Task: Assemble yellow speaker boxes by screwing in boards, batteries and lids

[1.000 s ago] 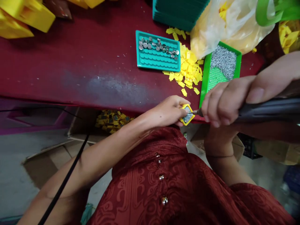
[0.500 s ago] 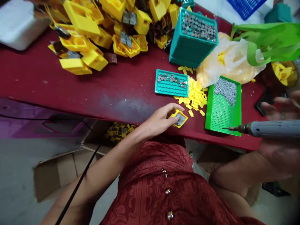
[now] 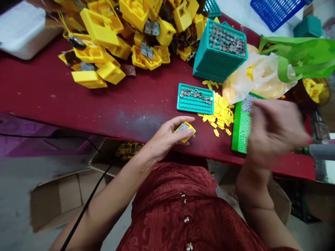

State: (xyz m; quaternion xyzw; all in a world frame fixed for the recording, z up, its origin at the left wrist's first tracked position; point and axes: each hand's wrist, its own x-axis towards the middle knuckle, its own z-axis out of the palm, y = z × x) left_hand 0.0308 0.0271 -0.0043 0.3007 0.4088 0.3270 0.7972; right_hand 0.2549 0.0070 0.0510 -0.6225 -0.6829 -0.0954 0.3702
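Note:
Near the table's front edge, my left hand grips a small yellow plastic case with a grey panel in its face, thumb on top and fingers around the far side. My right hand, smeared by motion, hovers over the green perforated tray and hides much of it. Small silvery screws lie heaped at the tray's far end. A grey electric screwdriver is just right of that hand, apart from its fingers as far as I can see. Whether the right fingers pinch anything is too blurred to tell.
Between the hands lies a pile of small yellow tabs. Behind are a teal tray of button cells and a tall teal stack. Open yellow housings crowd the back left. A plastic bag sits back right.
My right hand has moved left from beside the screwdriver to over the green tray. The screwdriver has shifted right. My left hand has drawn the yellow case slightly left and turned it.

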